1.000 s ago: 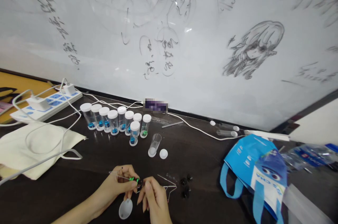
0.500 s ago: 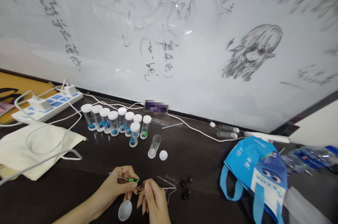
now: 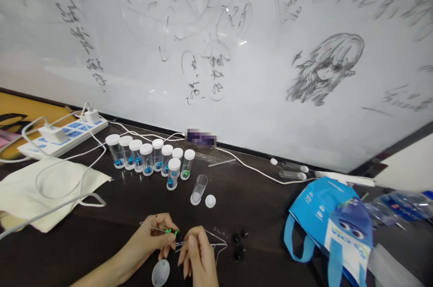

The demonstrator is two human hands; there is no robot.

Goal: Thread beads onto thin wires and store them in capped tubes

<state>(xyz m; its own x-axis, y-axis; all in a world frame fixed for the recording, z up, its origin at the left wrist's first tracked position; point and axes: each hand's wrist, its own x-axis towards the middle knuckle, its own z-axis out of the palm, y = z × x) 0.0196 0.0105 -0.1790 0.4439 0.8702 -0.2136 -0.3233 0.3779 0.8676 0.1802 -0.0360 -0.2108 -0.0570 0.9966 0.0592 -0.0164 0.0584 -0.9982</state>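
My left hand [image 3: 152, 236] is closed in a pinch on a small green-and-black part [image 3: 172, 232] with a thin metal rod running through or beside it. Just to its right, my right hand [image 3: 199, 253] has thumb and fingers pressed together; what they hold, if anything, is hidden. Thin pale rods [image 3: 220, 245] show behind the right hand, and beyond them lie several small black pieces [image 3: 239, 251]. Below the left hand is a translucent whitish oval dish [image 3: 160, 272]. An uncapped clear tube [image 3: 200, 185] stands tilted in view, with a white cap [image 3: 210, 201] beside it.
Several white-capped clear tubes [image 3: 147, 161] with blue or green parts stand at the back left. Two more tubes [image 3: 292, 175] lie near the whiteboard [image 3: 257, 111]. A blue bag [image 3: 313, 201] is at right; a power strip [image 3: 72, 131] and cream cloth pouch [image 3: 23, 183] are at left.
My right hand has drawn slightly right, widening the gap to the part in my left hand. The left hand keeps its pinch. The whole view has shifted a little.
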